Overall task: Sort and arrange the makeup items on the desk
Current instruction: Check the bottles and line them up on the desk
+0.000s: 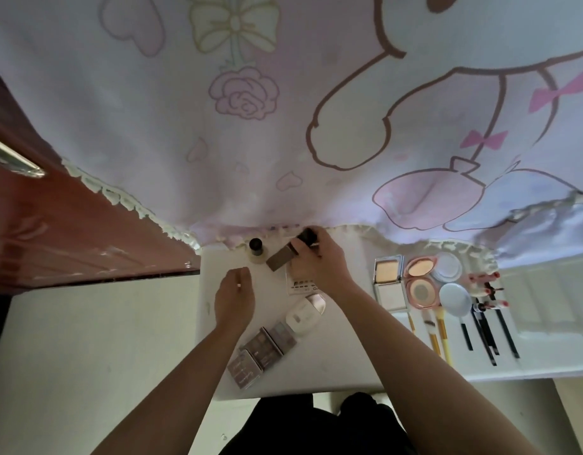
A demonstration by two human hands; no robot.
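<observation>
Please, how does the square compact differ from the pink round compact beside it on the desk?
The square compact has straight edges and a white, silvery case; the pink round compact has rounded halves in pink. The square compact shows a pale yellow pan; the pink round compact shows peach-orange ones. Both lie open, side by side on the desk.

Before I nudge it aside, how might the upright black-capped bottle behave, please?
The black-capped bottle stands upright and unsupported, so a push near the cap would probably tip it. Its round body suggests it might then roll. The pale body could be glass, so possibly fragile.
</observation>
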